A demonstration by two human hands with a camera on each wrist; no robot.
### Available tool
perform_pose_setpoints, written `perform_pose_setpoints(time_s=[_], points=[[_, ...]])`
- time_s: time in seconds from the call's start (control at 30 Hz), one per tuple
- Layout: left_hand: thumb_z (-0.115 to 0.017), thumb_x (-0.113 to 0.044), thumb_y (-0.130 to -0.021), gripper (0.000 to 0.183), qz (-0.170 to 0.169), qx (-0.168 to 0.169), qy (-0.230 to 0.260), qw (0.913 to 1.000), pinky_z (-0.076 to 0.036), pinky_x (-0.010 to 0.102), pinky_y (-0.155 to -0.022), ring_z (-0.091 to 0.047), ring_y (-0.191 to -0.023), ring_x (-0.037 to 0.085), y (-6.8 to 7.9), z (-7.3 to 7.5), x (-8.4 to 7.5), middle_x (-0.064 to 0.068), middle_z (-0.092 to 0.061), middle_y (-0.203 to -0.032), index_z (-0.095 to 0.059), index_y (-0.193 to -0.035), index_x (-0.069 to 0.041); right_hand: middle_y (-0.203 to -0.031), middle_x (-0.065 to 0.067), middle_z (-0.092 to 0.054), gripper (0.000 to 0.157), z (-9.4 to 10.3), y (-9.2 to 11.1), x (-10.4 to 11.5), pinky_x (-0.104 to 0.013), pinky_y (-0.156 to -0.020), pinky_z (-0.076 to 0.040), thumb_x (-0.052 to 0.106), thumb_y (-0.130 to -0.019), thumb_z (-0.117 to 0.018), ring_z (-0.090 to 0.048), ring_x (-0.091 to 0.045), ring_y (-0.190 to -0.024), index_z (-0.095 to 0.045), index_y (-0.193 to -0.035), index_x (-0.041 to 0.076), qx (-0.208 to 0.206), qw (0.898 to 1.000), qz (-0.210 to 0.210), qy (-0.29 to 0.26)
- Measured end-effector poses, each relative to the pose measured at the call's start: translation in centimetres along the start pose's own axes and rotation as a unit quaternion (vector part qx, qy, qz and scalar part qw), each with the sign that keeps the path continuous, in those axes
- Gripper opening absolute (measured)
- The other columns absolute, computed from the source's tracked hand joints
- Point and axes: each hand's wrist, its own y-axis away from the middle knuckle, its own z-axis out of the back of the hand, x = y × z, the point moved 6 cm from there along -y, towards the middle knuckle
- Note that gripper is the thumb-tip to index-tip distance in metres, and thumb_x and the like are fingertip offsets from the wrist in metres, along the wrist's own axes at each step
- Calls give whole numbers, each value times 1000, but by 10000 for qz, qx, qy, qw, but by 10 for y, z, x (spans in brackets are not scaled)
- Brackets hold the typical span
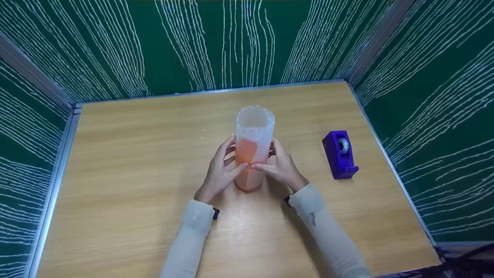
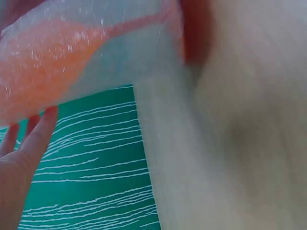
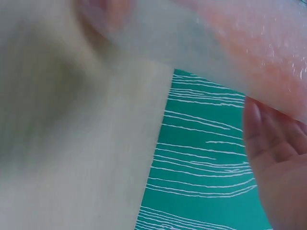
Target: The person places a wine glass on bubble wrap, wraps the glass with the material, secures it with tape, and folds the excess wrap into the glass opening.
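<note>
A bubble-wrap cylinder (image 1: 265,135), whitish at its open top and with something orange (image 1: 246,150) showing through lower down, stands about upright at the middle of the table. My left hand (image 1: 217,175) holds its left side and my right hand (image 1: 285,168) its right. Both thumbs press on the near face, their tips almost meeting, while the other fingers curve round the sides. Each wrist view shows the wrap close up, with the left fingers (image 2: 42,132) and the right fingers (image 3: 261,127) against it. Whether its base touches the table cannot be made out.
A purple tape dispenser (image 1: 341,164) with a roll of clear tape (image 1: 342,145) sits on the wooden table (image 1: 127,173), right of the hands. Tiny pale specks lie left of the wrap. Green panels (image 1: 247,46) with white wavy lines enclose the back and sides.
</note>
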Motion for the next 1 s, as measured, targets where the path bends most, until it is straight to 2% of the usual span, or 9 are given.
perform_pose_setpoints(time_s=[0.2, 0.3, 0.5, 0.57, 0.67, 0.77, 0.9, 1.0], points=[[-80, -13, -87, 84, -410, -20, -258, 9988, -45, 37, -104, -46, -134, 26, 13, -1, 1, 4, -40, -152, -31, -155, -21, -133, -11, -56, 93, -6, 14, -3, -54, -92, -51, 33, -74, -89, -59, -27, -110, -38, -144, 1, -152, 9988, 411, 199], [-79, -9, -86, 84, -762, 51, -422, 9962, -46, 41, -103, -45, -135, 28, 18, -2, 1, 6, -38, -152, -31, -155, -18, -137, -12, -55, 94, -8, 19, -3, -52, -93, -51, 29, -73, -90, -60, -25, -111, -37, -145, 1, -186, 9973, 653, 282], [-78, -4, -86, 79, -1608, 186, -919, 9825, -47, 39, -102, -43, -134, 28, 21, -4, -5, 10, -36, -149, -39, -154, -14, -137, -17, -54, 95, -10, 23, 1, -44, -94, -51, 24, -73, -91, -61, -26, -112, -36, -146, -3, -265, 9908, 1172, 621], [-78, -3, -86, 73, -1744, 228, -1144, 9777, -46, 36, -103, -44, -132, 28, 22, -5, -6, 11, -35, -148, -45, -150, -13, -138, -17, -54, 96, -10, 24, 2, -42, -94, -51, 26, -73, -90, -60, -25, -112, -35, -147, -3, -217, 9900, 1183, 736], [-77, -6, -84, 60, -1792, 263, -1489, 9721, -47, 34, -103, -44, -128, 27, 21, -6, -8, 12, -35, -145, -58, -141, -11, -139, -16, -54, 99, -11, 25, 2, -40, -96, -51, 27, -74, -90, -59, -24, -114, -33, -149, -2, -129, 9907, 1093, 803], [-78, -13, -84, 44, -1690, 347, -1859, 9673, -47, 31, -101, -47, -124, 24, 19, -6, -13, 10, -38, -142, -68, -127, -10, -138, -14, -54, 98, -11, 26, 2, -39, -98, -50, 27, -74, -90, -59, -22, -116, -33, -150, -1, -73, 9915, 998, 830], [-81, -20, -83, 32, -1473, 533, -2248, 9617, -48, 29, -99, -53, -115, 21, 15, -4, -21, 8, -41, -137, -73, -111, -8, -134, -12, -56, 93, -11, 27, 4, -42, -97, -51, 28, -75, -90, -59, -22, -115, -37, -147, 1, -21, 9914, 1010, 834], [-82, -23, -82, 31, -1276, 676, -2412, 9597, -49, 30, -99, -54, -113, 21, 13, -4, -23, 6, -41, -138, -74, -106, -7, -135, -11, -56, 93, -10, 28, 7, -45, -97, -50, 30, -75, -90, -58, -23, -117, -38, -147, 3, -93, 9892, 1165, 882]])
